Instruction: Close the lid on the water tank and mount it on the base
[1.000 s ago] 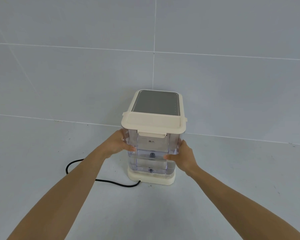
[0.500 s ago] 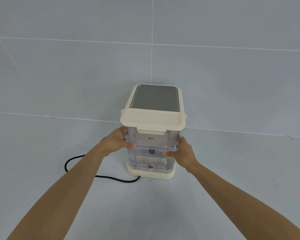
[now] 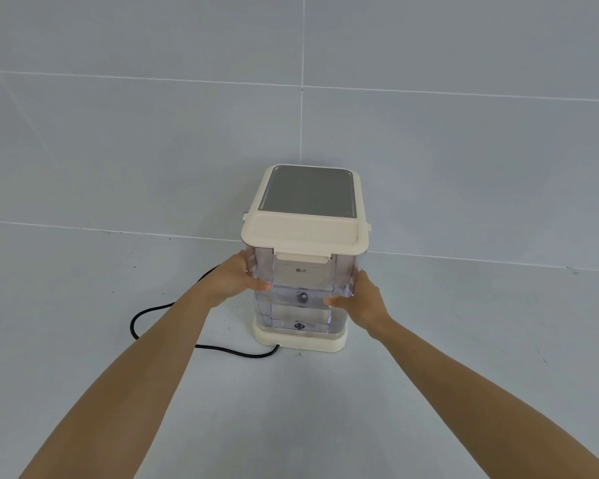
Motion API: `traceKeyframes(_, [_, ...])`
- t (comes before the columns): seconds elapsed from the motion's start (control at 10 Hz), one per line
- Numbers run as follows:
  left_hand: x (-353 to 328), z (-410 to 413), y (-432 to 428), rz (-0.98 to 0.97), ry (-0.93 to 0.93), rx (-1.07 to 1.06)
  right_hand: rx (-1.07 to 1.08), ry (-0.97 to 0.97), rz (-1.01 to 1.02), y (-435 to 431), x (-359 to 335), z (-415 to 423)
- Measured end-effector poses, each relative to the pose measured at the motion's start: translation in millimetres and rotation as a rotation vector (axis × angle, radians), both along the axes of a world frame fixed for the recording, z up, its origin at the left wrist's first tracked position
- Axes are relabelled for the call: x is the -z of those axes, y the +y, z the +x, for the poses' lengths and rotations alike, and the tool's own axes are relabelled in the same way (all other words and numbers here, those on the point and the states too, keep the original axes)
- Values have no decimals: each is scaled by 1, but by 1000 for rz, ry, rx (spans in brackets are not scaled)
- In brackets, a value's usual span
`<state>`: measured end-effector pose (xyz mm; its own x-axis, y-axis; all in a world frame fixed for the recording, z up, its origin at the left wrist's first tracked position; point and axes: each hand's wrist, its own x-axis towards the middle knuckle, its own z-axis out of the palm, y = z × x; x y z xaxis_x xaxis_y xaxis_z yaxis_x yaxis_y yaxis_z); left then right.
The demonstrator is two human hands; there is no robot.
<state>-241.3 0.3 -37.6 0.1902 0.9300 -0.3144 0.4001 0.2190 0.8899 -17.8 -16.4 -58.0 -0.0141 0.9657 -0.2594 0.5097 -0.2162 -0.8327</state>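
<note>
A clear plastic water tank stands upright on the cream base of a small appliance. Its cream lid lies flat and closed on top, with the front latch tab down. Behind the lid the appliance's top shows a grey panel. My left hand presses the tank's left side and my right hand holds its right side, thumbs on the front face. The tank's bottom sits inside the base rim.
A black power cord loops across the grey tiled floor left of the base and enters its front left corner. A grey tiled wall rises right behind the appliance.
The tank has come down a little between my hands onto the base. Both hands keep their hold on its sides.
</note>
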Motion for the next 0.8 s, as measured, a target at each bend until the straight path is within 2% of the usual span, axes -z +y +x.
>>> traceKeyframes(0.3, [-6,10,-10,12,-34,-59,-35,-25,-14,-7,-10,3])
traceKeyframes(0.6, [-32,25,-28,220,-87,-255,-156,-108,75,-15,-38,20])
traceKeyframes(0.7, [-55,35,-33,352,92,-307,-172,-126,157,-17,-56,24])
traceKeyframes(0.8, [-76,49,-39,608,433,-315,-174,-206,302,-20,-76,30])
